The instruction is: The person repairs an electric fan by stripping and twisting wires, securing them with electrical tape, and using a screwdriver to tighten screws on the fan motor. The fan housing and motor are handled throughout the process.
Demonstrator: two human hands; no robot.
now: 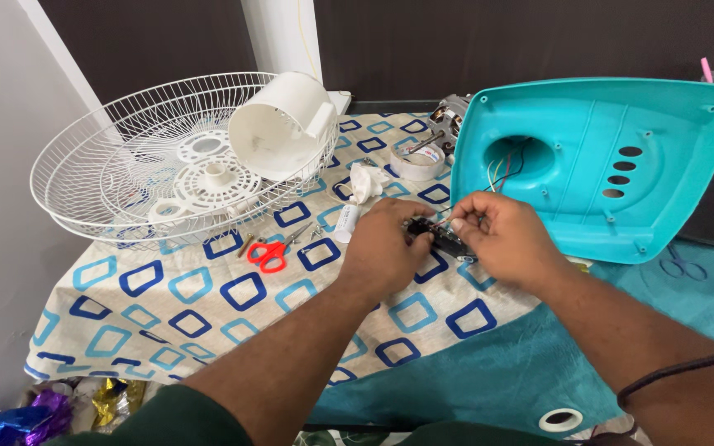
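While both forearms are reaching in from the bottom of the view, the person's left hand (383, 248) and right hand (497, 237) are meeting over a small black rectangular switch block (440, 235) just above the patterned cloth (208, 306), a beige cover printed with blue and teal rounded squares that is draping the table. The left hand is curling closed around the near end of the block, fingers wrapped over it, while the right hand is pinching its far end between thumb and fingertips; thin coloured wires (502, 173) are running from the block up into the round opening of a large teal plastic fan housing (621, 182), which is lying face down just beside the right hand. Behind that housing, a grey metal motor (449, 111) is showing partly, and a roll of white tape (417, 163) is sitting near it. To the left, a white wire fan guard (109, 177) is resting on the cloth, holding a white cylindrical plastic motor cover (278, 124) and flat white plastic discs. Small red-handled scissors (268, 252) are lying near the left hand, with a crumpled white tissue (365, 180) a little beyond. A dark cord is lying across the right forearm.
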